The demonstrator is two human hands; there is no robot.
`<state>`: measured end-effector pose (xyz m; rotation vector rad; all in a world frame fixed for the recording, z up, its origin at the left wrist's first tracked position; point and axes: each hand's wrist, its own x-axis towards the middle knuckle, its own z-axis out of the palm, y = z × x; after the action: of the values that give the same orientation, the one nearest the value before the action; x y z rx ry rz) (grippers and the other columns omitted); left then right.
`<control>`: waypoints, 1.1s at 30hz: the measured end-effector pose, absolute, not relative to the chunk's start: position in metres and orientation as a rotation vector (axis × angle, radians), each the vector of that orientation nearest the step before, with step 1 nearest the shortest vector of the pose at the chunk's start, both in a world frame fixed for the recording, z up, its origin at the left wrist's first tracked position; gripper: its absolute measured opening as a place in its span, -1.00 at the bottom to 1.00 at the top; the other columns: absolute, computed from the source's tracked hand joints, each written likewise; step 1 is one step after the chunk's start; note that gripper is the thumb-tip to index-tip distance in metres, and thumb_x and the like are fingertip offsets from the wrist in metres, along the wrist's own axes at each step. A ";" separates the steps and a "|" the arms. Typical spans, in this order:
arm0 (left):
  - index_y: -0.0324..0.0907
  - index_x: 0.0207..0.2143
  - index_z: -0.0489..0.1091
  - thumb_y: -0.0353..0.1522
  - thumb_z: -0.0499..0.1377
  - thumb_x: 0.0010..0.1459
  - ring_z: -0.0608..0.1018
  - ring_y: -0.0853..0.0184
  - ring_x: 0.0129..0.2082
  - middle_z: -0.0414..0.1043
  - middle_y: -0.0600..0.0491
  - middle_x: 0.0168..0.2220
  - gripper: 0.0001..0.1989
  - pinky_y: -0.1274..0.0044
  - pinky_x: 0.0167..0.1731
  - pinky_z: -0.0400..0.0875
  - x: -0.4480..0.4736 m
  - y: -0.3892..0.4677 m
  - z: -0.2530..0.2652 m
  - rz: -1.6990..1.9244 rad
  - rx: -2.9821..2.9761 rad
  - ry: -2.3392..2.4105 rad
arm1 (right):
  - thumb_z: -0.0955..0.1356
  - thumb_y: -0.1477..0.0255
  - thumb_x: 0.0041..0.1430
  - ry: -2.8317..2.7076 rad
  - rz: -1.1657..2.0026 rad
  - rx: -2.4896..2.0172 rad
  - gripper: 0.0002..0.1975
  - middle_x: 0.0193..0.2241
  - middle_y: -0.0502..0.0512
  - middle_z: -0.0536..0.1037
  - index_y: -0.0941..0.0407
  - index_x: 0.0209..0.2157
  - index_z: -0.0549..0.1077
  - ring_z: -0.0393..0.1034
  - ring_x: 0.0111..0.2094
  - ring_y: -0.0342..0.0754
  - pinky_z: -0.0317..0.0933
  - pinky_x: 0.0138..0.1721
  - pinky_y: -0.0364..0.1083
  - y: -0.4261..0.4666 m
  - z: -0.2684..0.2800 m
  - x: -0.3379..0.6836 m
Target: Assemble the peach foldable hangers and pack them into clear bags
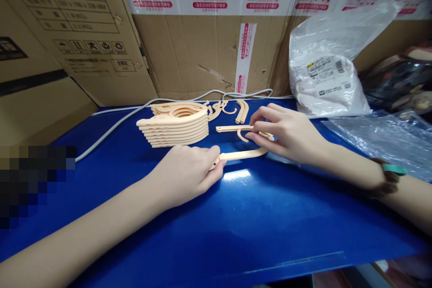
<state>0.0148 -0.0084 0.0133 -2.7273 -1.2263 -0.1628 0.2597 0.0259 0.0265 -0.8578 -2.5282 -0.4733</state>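
My left hand [189,173] is closed in a pinch on one end of a cream plastic hanger arm [245,155], held low over the blue table. The arm's other end reaches to just below my right hand [283,130]. That hand is spread over loose hanger parts, its fingers curved and apart. Under its fingertips lie a straight hanger arm [232,129] and a small hook [242,136]; the thumb tip is at the hook. Left of them stands a neat stack of cream hangers [175,128]. More loose hooks [218,109] and curved arms [241,111] lie behind.
Cardboard boxes [202,45] wall off the back of the blue table [236,229]. A white cable [114,132] curves along the back and left. At the right are a white plastic bag [327,72] with a label and a clear plastic sheet [398,139].
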 end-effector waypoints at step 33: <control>-0.16 -0.39 0.25 -0.46 0.03 0.05 0.32 0.35 -0.51 0.31 0.14 -0.51 -0.94 0.51 -0.55 0.06 0.013 -0.016 0.017 -0.398 -3.051 -0.852 | 0.19 0.36 0.36 -2.791 -0.482 -1.196 -0.72 -0.39 0.10 0.46 0.15 -0.32 0.47 0.30 -0.43 -0.08 0.00 -0.33 -0.07 0.036 0.019 0.261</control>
<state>0.0130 -0.0161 0.0166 -3.0505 -0.8523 -0.3980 0.2615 0.0365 0.0192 -1.1956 -2.7911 -0.4816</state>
